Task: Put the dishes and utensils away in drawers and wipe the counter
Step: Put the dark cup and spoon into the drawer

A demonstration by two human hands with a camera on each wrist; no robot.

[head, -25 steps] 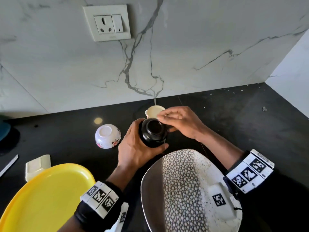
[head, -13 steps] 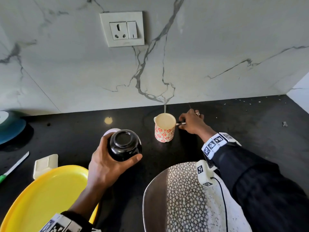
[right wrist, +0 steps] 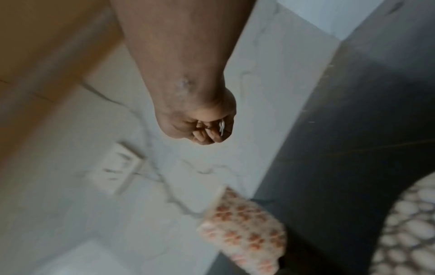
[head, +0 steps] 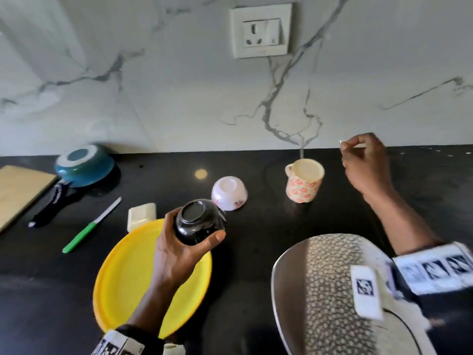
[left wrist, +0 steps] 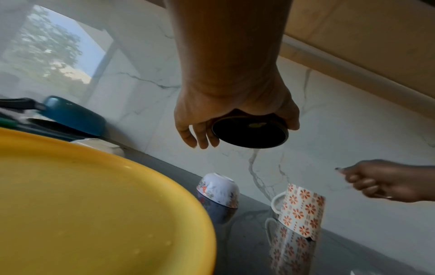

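Black and glossy, the bowl (head: 198,221) looked hard, slippery and breakable, clasped upside down around its sides by the left hand (head: 179,248), while the right hand (head: 364,162), curled, pinched something small and unidentifiable.

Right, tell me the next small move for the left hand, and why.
Probably carry the black bowl off the counter toward a drawer. The left hand already grips it upside down, lifted above the yellow plate, so it seems ready to be put away. No drawer is in view.
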